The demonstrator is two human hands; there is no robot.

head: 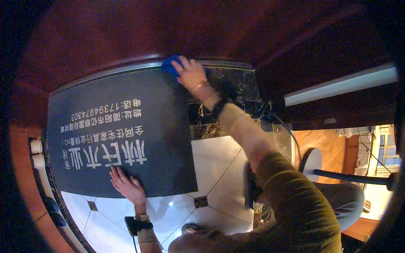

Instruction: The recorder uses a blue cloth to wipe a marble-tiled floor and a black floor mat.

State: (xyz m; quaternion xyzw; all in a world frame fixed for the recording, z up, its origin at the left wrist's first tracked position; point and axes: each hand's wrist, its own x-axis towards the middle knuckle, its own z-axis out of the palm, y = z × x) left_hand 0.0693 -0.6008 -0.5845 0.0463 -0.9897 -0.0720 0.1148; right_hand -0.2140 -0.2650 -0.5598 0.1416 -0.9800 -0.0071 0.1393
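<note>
My right hand [193, 74] presses a blue cloth [172, 65] against the metal threshold strip [136, 67] at the foot of a dark red door [126, 31]. The cloth is bunched under my fingers and partly hidden by them. Below the strip lies a dark grey doormat [95, 114] bearing pale printed writing. My left hand [128, 185] rests flat on the mat near its lower edge, with the fingers spread a little and nothing held. Dark bands with devices are on both my wrists.
Pale floor tiles [221, 164] with small dark insets lie below the mat. Dark marbled stone [234, 85] borders the threshold at right. Shoes [38, 155] stand along the left side. At right are a round white disc [311, 164] with a black pole and a dark cable [292, 136].
</note>
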